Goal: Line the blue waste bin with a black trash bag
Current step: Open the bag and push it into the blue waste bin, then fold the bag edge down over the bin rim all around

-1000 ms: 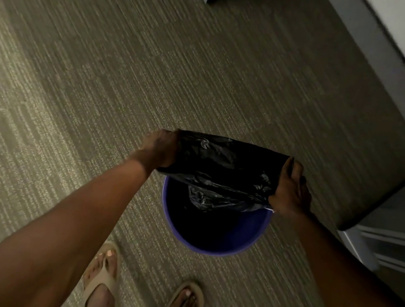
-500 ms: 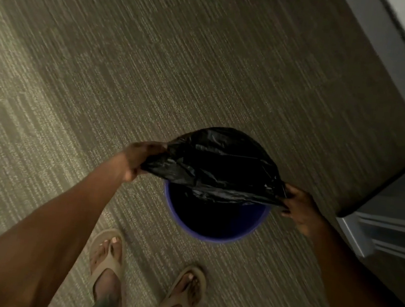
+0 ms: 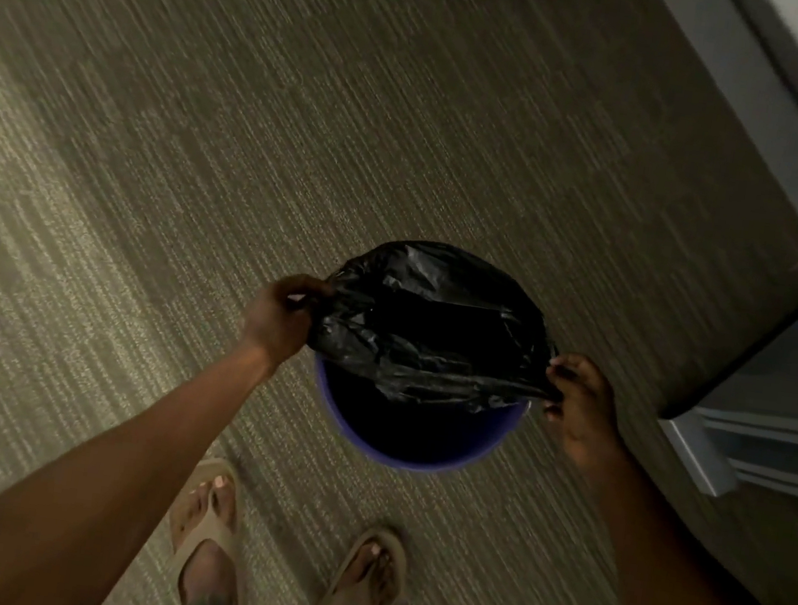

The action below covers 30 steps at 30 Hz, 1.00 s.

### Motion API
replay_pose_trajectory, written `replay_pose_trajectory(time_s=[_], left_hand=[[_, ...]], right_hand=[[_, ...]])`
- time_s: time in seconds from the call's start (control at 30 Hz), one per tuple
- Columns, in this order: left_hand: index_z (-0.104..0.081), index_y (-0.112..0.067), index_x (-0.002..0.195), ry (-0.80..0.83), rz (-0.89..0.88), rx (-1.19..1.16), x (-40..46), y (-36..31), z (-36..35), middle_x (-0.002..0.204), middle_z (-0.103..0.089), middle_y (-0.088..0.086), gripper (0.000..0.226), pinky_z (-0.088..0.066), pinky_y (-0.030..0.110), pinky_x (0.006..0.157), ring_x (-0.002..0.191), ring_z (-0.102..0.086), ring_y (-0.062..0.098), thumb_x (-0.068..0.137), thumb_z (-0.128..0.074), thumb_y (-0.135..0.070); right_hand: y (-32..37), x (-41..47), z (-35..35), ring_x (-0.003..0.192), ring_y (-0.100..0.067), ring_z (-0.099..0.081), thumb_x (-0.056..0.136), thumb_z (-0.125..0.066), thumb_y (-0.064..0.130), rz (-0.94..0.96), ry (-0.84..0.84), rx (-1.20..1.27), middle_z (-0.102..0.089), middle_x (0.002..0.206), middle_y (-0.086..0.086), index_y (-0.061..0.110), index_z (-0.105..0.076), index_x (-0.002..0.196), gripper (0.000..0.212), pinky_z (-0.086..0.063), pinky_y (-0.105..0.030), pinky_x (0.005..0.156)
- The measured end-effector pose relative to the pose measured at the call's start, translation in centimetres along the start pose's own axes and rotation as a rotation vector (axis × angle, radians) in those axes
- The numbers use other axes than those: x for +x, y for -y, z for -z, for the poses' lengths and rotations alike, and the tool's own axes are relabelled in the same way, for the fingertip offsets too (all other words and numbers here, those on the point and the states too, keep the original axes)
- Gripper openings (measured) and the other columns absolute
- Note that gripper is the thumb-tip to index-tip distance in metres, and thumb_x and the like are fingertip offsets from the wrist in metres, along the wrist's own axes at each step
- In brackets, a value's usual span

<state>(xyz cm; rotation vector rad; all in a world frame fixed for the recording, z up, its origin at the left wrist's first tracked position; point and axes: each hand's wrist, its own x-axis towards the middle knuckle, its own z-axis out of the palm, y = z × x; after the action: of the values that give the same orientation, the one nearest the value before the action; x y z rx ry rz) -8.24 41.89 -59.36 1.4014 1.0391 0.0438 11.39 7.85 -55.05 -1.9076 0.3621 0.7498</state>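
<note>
A round blue waste bin (image 3: 422,460) stands on the carpet just ahead of my feet. A crinkled black trash bag (image 3: 430,321) is stretched over its far half, draped past the far rim, while the near rim shows bare blue. My left hand (image 3: 278,314) grips the bag's edge at the bin's left side. My right hand (image 3: 576,402) pinches the bag's edge at the bin's right side. The bin's inside is dark.
Striped grey-brown carpet (image 3: 204,149) covers the floor. My two feet in tan sandals (image 3: 210,526) stand just below the bin. A grey wall base (image 3: 782,149) runs along the right, with a grey furniture foot (image 3: 701,459) close to my right hand.
The bag's mouth has been spread wider and pulled over the far rim of the bin. Both hands moved outward and down to the bin's sides.
</note>
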Motion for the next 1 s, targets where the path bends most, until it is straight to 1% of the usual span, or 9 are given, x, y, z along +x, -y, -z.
replay_pose_trajectory(time_s=[0.2, 0.3, 0.47, 0.53, 0.63, 0.73, 0.8, 0.87, 1.0], left_hand=[[-0.083, -0.025, 0.107, -0.033, -0.242, 0.262, 0.9, -2.9, -0.5, 0.111, -0.081, 0.005, 0.034, -0.062, 0.046, 0.092, 0.103, -0.077, 0.025, 0.087, -0.058, -0.014], [-0.078, -0.016, 0.12, 0.04, -0.241, 0.408, 0.2, -2.1, -0.4, 0.115, -0.079, 0.009, 0.035, -0.059, 0.038, 0.09, 0.106, -0.075, 0.026, 0.092, -0.057, -0.008], [-0.075, -0.008, 0.123, 0.101, -0.173, 0.526, -0.1, -0.3, 1.0, 0.116, -0.078, 0.017, 0.051, -0.054, 0.031, 0.089, 0.111, -0.073, 0.032, 0.087, -0.049, 0.016], [-0.075, -0.007, 0.125, 0.114, -0.225, 0.591, 0.0, -0.1, 1.4, 0.121, -0.078, 0.017, 0.053, -0.054, 0.035, 0.093, 0.115, -0.072, 0.033, 0.085, -0.05, 0.016], [-0.076, -0.009, 0.125, 0.025, -0.326, 0.58, 0.5, -1.1, 1.7, 0.124, -0.077, 0.015, 0.048, -0.055, 0.037, 0.101, 0.118, -0.072, 0.031, 0.088, -0.05, 0.007], [-0.071, -0.01, 0.131, -0.059, -0.292, 0.449, 1.1, -2.1, 1.5, 0.112, -0.076, 0.007, 0.052, -0.057, 0.015, 0.085, 0.097, -0.073, 0.021, 0.089, -0.048, 0.01], [-0.067, -0.012, 0.127, -0.055, -0.252, 0.409, 1.3, -2.2, 1.1, 0.101, -0.074, 0.006, 0.048, -0.064, 0.031, 0.072, 0.082, -0.073, 0.021, 0.088, -0.05, 0.012], [-0.068, -0.014, 0.116, -0.059, -0.227, 0.451, 1.1, -1.8, 0.9, 0.1, -0.075, 0.007, 0.037, -0.063, 0.042, 0.073, 0.084, -0.074, 0.028, 0.09, -0.054, 0.007], [-0.078, -0.013, 0.112, -0.041, -0.185, 0.567, 0.6, -0.7, 0.9, 0.108, -0.079, 0.013, 0.036, -0.054, 0.03, 0.081, 0.095, -0.074, 0.031, 0.092, -0.054, 0.005]], right_hand=[[1.1, 2.2, -0.4, 0.057, -0.006, -0.052, 0.101, -0.044, 0.004, 0.073, -0.069, -0.233, -0.071, 0.098, -0.008, 0.02, -0.075, 0.12, 0.04, -0.038, -0.017, 0.047], [0.8, 3.0, -0.9, 0.088, -0.016, -0.065, 0.1, -0.045, 0.007, 0.005, -0.019, -0.441, -0.07, 0.124, -0.009, 0.018, -0.063, 0.139, 0.044, -0.046, -0.023, 0.062], [0.1, 3.3, -1.7, 0.07, -0.011, -0.055, 0.1, -0.042, 0.012, -0.06, 0.068, -0.57, -0.068, 0.105, -0.005, 0.024, -0.066, 0.132, 0.042, -0.044, -0.025, 0.057], [0.3, 4.0, -1.8, 0.095, -0.02, -0.067, 0.098, -0.045, 0.021, -0.02, 0.069, -0.606, -0.07, 0.119, -0.002, 0.032, -0.065, 0.135, 0.043, -0.057, -0.035, 0.078], [1.8, 5.3, -2.2, 0.131, -0.024, -0.058, 0.101, -0.046, 0.02, 0.082, 0.025, -0.548, -0.061, 0.145, 0.0, 0.033, -0.06, 0.141, 0.045, -0.049, -0.044, 0.109], [4.5, 5.6, -3.3, 0.122, -0.022, -0.062, 0.102, -0.037, 0.01, 0.172, -0.046, -0.518, -0.062, 0.144, -0.001, 0.032, -0.061, 0.14, 0.05, -0.051, -0.036, 0.103], [4.7, 6.0, -3.4, 0.121, -0.026, -0.063, 0.1, -0.039, 0.006, 0.169, -0.1, -0.591, -0.064, 0.142, -0.006, 0.025, -0.065, 0.137, 0.05, -0.049, -0.033, 0.1], [4.1, 5.9, -3.0, 0.131, -0.03, -0.059, 0.098, -0.043, 0.005, 0.106, -0.106, -0.68, -0.062, 0.143, -0.009, 0.019, -0.067, 0.135, 0.046, -0.046, -0.034, 0.106], [2.3, 6.2, -1.7, 0.129, -0.033, -0.06, 0.096, -0.047, 0.008, 0.017, -0.064, -0.761, -0.064, 0.141, -0.011, 0.017, -0.067, 0.135, 0.045, -0.048, -0.039, 0.107]])
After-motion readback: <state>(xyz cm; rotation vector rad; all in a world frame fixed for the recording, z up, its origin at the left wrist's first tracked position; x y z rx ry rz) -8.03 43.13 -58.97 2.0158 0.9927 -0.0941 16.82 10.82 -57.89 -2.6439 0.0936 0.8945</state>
